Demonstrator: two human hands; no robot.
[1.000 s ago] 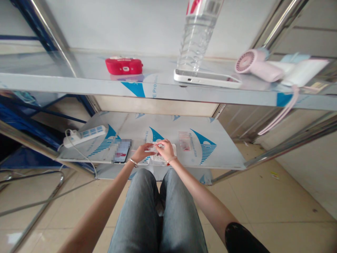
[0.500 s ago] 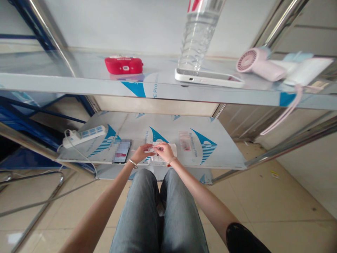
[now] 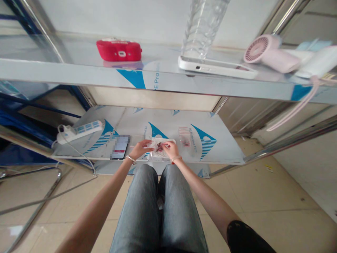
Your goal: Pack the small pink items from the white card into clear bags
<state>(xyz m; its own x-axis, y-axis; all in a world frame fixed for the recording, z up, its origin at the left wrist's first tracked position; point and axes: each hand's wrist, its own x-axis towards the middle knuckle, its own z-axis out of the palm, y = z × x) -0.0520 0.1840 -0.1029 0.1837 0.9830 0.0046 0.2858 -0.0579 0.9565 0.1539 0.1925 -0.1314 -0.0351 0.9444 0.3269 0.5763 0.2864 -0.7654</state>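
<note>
A shallow white tray (image 3: 172, 141) lies near the front edge of the lower shelf, with small dark red pieces (image 3: 159, 147), perhaps beads, inside. At the tray's left side is my left hand (image 3: 141, 149), its thumb and fingers curved and apart. Something clear, like plastic film, shows by those fingertips, but I cannot tell whether they touch it. My right hand (image 3: 171, 150) reaches over the tray's right part, thumb and forefinger pinched at the red pieces. Whatever is in that pinch is too small to make out.
To the left lie a phone (image 3: 121, 147) and a white power strip (image 3: 80, 132) with its cable. A small clear packet (image 3: 185, 141) is right of the tray. Above, the upper shelf bears a red case (image 3: 119, 51), a bottle (image 3: 204, 31), a white phone-like object (image 3: 216, 66) and a pink fan (image 3: 273, 54).
My right hand has moved slightly right, away from my left hand, so the red pieces in the tray now show. The whole view has shifted a little.
</note>
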